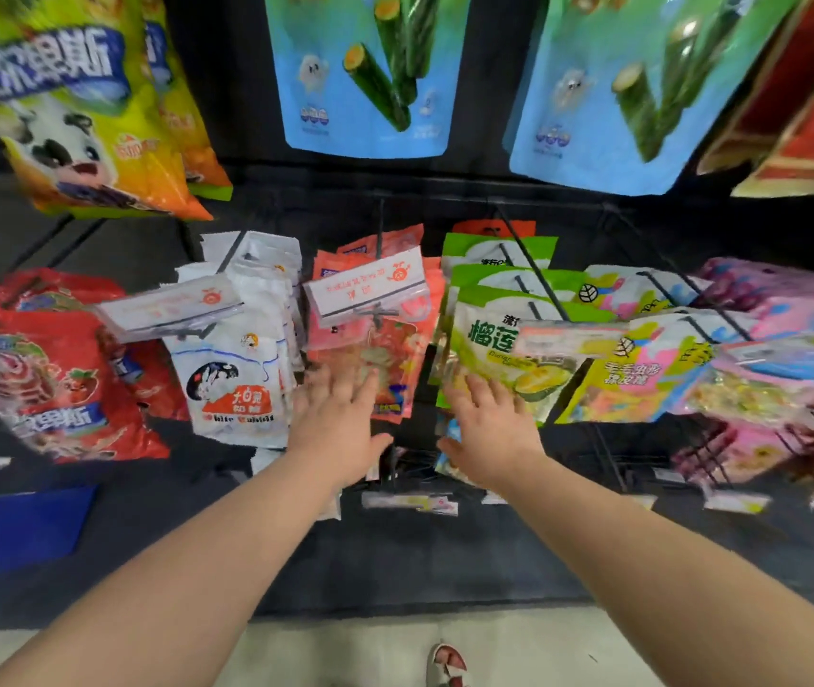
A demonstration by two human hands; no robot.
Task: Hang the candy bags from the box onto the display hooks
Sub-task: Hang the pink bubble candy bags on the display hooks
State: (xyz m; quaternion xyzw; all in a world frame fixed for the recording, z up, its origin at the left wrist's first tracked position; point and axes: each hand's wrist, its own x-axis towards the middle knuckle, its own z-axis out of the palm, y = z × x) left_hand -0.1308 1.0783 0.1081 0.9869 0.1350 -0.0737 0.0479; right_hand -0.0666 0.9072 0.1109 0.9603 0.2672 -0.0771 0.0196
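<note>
Both my arms reach forward to a row of candy bags on black display hooks. My left hand has its fingers spread flat against the lower part of the orange-red candy bags. My right hand has straight fingers touching the bottom of the green durian candy bags. Neither hand holds a bag. No box is in view.
White rabbit candy bags hang left of my left hand, red bags further left. Yellow-pink bags and pink bags hang to the right. Large yellow and blue bags hang above. Price tags line the row below.
</note>
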